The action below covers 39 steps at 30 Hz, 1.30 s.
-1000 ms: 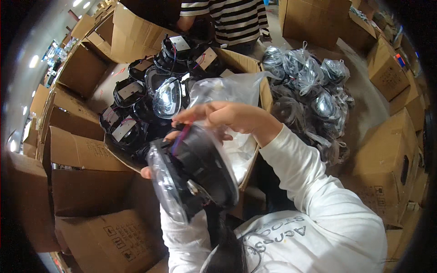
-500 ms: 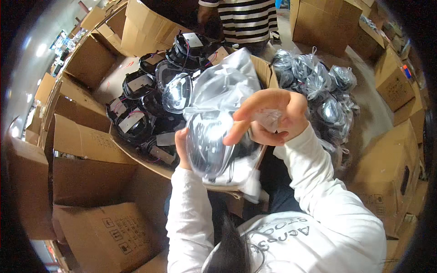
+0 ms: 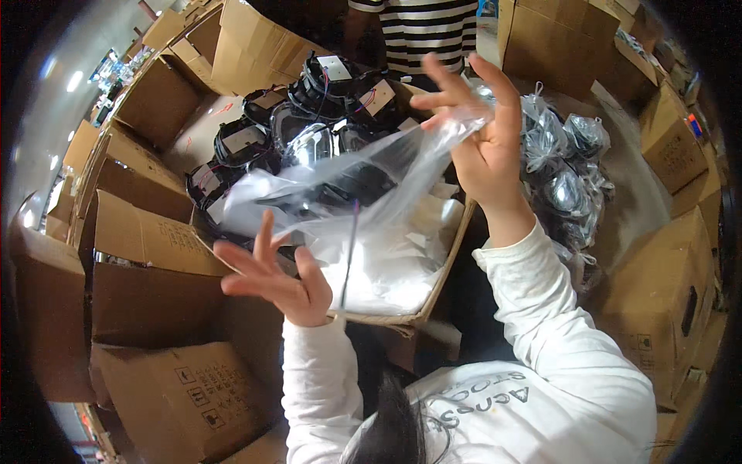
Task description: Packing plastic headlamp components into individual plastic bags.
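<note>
My right hand (image 3: pixel 487 143) is raised at the box's far right, gripping a clear plastic bag (image 3: pixel 402 158) with some fingers spread. The bag stretches across toward the left, blurred by motion. Beside its lower left end, my left hand (image 3: pixel 278 278) has its fingers spread and holds nothing. A thin dark wire (image 3: pixel 350 255) hangs beneath the bag. Behind the film, dark shapes show, but I cannot tell whether a lamp is inside. Black lamp housings (image 3: pixel 239 143) with clear lenses and pale plates are heaped at the far left.
An open carton (image 3: pixel 444 290) below my hands holds a stack of white plastic bags (image 3: pixel 386 278). Several bagged lamps (image 3: pixel 568 193) lie on the right. Brown cartons (image 3: pixel 154 247) stand on both sides. A person in a striped shirt (image 3: pixel 429 35) stands beyond the heap.
My left hand no longer holds the clear-lensed lamp and has opened, moving slightly left. My right hand has risen and moved away from me, drawing the plastic bag out.
</note>
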### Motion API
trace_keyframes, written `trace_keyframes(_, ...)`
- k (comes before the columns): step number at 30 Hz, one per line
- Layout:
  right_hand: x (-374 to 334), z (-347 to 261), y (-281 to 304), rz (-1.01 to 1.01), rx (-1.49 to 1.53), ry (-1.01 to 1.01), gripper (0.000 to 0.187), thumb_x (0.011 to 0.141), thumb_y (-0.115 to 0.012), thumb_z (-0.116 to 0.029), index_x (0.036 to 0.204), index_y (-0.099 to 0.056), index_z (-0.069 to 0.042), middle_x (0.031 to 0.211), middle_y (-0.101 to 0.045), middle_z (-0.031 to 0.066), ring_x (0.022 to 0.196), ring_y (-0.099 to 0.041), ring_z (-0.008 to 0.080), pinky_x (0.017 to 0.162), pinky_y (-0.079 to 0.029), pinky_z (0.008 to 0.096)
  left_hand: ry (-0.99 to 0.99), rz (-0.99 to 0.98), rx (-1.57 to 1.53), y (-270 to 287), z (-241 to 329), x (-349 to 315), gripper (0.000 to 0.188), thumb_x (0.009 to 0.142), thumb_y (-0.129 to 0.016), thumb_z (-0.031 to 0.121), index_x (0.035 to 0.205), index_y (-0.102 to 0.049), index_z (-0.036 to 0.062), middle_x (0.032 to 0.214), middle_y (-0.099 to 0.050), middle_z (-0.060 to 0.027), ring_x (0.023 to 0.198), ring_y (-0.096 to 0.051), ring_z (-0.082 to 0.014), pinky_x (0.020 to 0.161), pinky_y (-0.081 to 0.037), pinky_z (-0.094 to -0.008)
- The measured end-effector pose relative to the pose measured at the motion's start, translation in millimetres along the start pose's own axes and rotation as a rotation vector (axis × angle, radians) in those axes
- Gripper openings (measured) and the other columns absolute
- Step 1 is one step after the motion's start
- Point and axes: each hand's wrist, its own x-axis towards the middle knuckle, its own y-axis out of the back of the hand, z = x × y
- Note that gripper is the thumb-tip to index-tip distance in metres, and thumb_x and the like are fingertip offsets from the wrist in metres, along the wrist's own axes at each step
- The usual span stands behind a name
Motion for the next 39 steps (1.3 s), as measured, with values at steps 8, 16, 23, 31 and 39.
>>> trace_keyframes(8, -23, 8, -50, -0.256, 0.574, -0.611, 0.102, 0.078, -0.089, -0.024, 0.157, -0.026, -0.012, 0.102, -0.075, 0.0129, 0.093, -0.072, 0.0154, 0.086, -0.056, 0.0322, 0.301, -0.642, 0.25, -7, -22, -3, 0.03, 0.089, -0.065, 0.015, 0.118, -0.068, 0.0111, 0.134, -0.062, -0.018, 0.126, -0.055, -0.0401, 0.111, -0.035, -0.048)
trace_keyframes(16, -26, 64, -42, 0.243, 0.649, -0.75, 0.065, 0.084, -0.085, -0.025, 0.127, -0.04, -0.007, 0.094, -0.073, 0.0165, 0.087, -0.073, 0.0219, 0.083, -0.057, 0.0333, 0.604, -0.628, 0.728, -9, -58, -28, 0.046, 0.093, -0.062, 0.04, 0.124, -0.066, 0.0067, 0.136, -0.055, -0.0157, 0.136, -0.039, -0.0367, 0.11, -0.027, -0.0561)
trace_keyframes(23, -34, 57, -48, 0.164, 0.802, -0.659, 0.022, 0.087, -0.081, -0.019, 0.087, -0.063, -0.007, 0.083, -0.072, 0.0075, 0.078, -0.07, 0.017, 0.077, -0.055, 0.0298, 0.371, -0.194, 0.819, -11, -46, -29, 0.071, 0.094, -0.062, 0.033, 0.151, -0.037, -0.0009, 0.162, -0.032, -0.0165, 0.137, -0.033, -0.0375, 0.112, -0.027, -0.0458)
trace_keyframes(31, -51, -4, -67, -0.622, 0.919, -0.816, 0.041, 0.075, -0.086, -0.01, 0.108, -0.063, 0.0, 0.097, -0.068, 0.0016, 0.091, -0.062, 0.0111, 0.084, -0.051, 0.0273, -0.108, -0.39, 0.237, -10, 40, -2, 0.041, 0.074, -0.069, 0.013, 0.115, -0.073, 0.0101, 0.119, -0.07, -0.0013, 0.099, -0.052, -0.0242, 0.09, -0.033, -0.0374)
trace_keyframes(39, -36, 7, -40, -1.02, 0.218, -0.57, 0.033, 0.076, -0.058, 0.014, 0.105, -0.068, 0.0, 0.088, -0.07, 0.0075, 0.083, -0.067, 0.0161, 0.074, -0.053, 0.0287, 0.28, -0.55, -0.037, -18, 51, -8, 0.057, 0.076, -0.066, 0.001, 0.132, -0.056, 0.003, 0.091, -0.064, -0.0039, 0.088, -0.056, -0.0264, 0.09, -0.036, -0.0392)
